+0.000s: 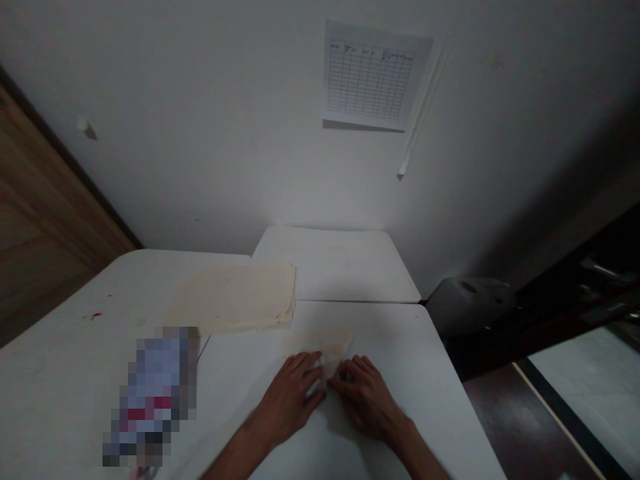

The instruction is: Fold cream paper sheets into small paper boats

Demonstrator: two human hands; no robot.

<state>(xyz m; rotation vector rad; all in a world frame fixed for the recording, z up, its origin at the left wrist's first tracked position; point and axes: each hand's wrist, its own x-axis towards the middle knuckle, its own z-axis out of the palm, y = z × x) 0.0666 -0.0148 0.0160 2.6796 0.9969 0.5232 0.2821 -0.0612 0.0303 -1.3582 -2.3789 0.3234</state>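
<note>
A thin cream-coloured sheet lies on the white table in front of me, its far right part coming to a pointed, folded-looking corner. My left hand rests on the sheet's left side, fingers stretched out and thumb apart. From the right, my right hand has its fingers curled, with thumb and forefinger pinched at the near right edge of the sheet. The part of the sheet between and under my hands is mostly hidden. Beyond my left hand lies a stack of similar cream sheets with slightly uneven edges.
White tables stand against the wall, with seams between them. A pixelated patch covers something at left. A printed grid sheet and a white strip hang on the wall. A pale plastic container stands beyond the right edge.
</note>
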